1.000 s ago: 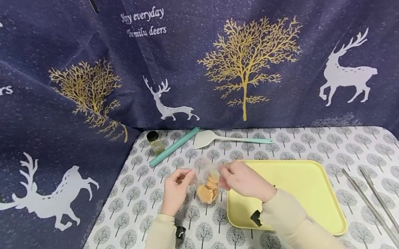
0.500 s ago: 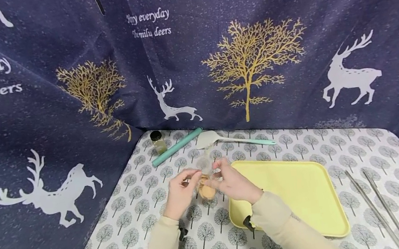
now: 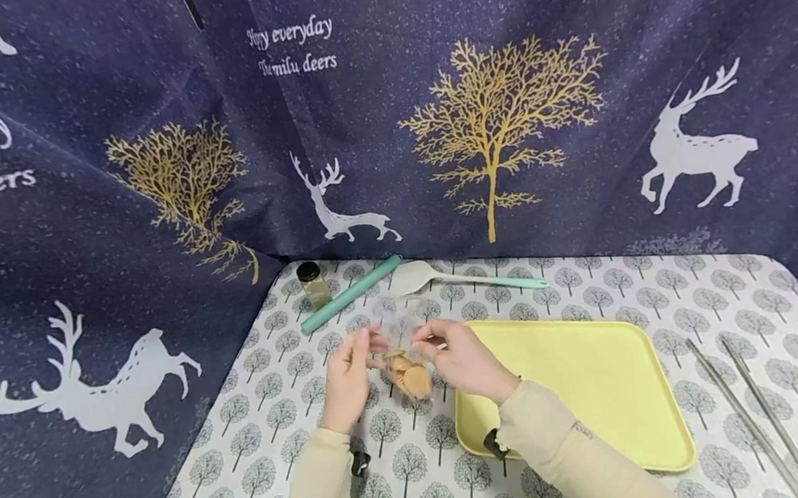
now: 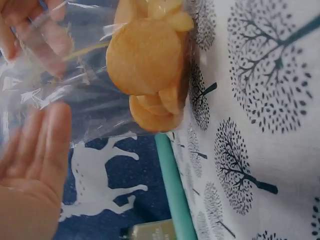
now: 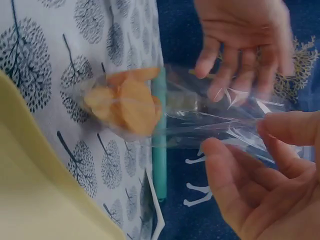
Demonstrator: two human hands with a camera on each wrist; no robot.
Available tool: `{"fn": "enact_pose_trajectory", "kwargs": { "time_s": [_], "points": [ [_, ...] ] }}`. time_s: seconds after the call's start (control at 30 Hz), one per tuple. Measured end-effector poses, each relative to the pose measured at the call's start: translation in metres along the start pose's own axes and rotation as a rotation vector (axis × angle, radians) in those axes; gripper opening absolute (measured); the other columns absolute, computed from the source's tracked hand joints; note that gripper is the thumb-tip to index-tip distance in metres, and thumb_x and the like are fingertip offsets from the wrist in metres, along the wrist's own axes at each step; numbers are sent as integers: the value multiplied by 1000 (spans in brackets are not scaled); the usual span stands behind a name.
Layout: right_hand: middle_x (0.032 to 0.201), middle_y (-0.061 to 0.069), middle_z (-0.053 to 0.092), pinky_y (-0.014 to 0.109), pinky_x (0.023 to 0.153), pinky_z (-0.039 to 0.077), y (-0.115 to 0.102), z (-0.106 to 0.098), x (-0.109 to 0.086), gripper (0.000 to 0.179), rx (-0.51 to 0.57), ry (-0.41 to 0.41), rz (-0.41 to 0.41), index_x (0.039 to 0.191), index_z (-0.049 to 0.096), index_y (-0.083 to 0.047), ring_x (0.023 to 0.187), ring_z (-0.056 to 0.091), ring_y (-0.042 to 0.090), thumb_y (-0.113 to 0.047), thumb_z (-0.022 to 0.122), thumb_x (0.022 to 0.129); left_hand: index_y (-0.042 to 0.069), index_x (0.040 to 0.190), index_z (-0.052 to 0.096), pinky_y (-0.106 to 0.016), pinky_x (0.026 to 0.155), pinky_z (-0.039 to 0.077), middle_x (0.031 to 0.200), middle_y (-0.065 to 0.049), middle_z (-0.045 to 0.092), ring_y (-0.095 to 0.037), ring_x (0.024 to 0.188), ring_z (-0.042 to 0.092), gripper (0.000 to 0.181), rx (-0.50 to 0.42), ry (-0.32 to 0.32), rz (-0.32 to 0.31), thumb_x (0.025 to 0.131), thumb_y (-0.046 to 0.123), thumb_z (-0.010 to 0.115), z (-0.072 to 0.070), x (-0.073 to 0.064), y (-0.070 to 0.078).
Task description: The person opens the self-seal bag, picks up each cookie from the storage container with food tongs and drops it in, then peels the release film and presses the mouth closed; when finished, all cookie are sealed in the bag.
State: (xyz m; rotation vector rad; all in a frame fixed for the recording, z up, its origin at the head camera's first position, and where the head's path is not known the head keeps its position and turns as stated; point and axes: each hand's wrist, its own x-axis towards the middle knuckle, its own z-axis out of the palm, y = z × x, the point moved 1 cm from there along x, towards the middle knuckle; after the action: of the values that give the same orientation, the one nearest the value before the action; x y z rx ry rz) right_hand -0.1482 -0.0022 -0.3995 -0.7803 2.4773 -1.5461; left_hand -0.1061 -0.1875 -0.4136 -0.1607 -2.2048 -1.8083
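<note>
A clear plastic bag (image 5: 215, 122) with several round orange-tan chips or crackers (image 4: 145, 55) gathered in its bottom end hangs between the two hands, close over the tablecloth. My right hand (image 3: 462, 357) pinches the bag's upper part between thumb and finger, as the right wrist view shows; in that view my left hand (image 5: 245, 45) is beside the bag's opposite edge. In the left wrist view the left fingers (image 4: 57, 130) are straight and overlap the film. The bag's upper end looks loose and crinkled.
A yellow tray (image 3: 599, 391) lies right of the bag, under the right forearm. Behind stand a black-lidded jar (image 3: 313, 285), a green rod (image 3: 352, 293) and a spatula (image 3: 414, 277). Two metal rods (image 3: 756, 404) lie far right. A dark printed cloth hangs behind the table.
The right hand first came in across the front of the bag, then drew back a little to the right. The left fingers have shifted, and the chips have swung within the bag.
</note>
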Motion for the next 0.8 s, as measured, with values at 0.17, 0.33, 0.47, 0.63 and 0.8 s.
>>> {"fn": "enact_pose_trajectory", "kwargs": {
  "time_s": [0.17,0.33,0.47,0.63,0.8],
  "points": [
    [116,12,67,37,86,54,1,-1,0,9,49,16,-16,98,67,-6,96,65,21,-12,61,95,-4,140,42,-48,101,45,134,-23,53,-41,122,51,40,21,66,-82,101,4,48,-4,11,-23],
    [118,12,66,36,86,54,2,-3,0,7,81,24,-1,95,67,-6,94,66,19,-10,62,95,0,146,35,-45,110,36,134,-18,55,-34,127,49,57,10,-6,-163,98,18,60,-8,18,-34],
    [117,11,66,34,86,54,4,-5,-1,8,135,10,13,94,67,-6,95,66,18,-12,62,95,7,136,53,-45,105,42,122,-13,63,-26,115,57,47,49,-18,-180,95,28,64,-13,22,-38],
    [121,14,65,38,89,53,3,-8,-2,12,219,-3,-2,97,64,-1,101,65,27,-12,61,96,9,130,60,-40,104,43,127,-10,62,-20,115,57,39,31,-31,-132,95,28,63,-15,26,-38],
    [125,14,64,41,91,52,1,-10,-1,15,292,24,16,99,63,2,104,65,29,-12,58,98,2,113,69,-32,94,50,109,-12,71,-22,102,65,29,-22,-4,-81,94,23,66,-18,25,-29]
  ]
}}
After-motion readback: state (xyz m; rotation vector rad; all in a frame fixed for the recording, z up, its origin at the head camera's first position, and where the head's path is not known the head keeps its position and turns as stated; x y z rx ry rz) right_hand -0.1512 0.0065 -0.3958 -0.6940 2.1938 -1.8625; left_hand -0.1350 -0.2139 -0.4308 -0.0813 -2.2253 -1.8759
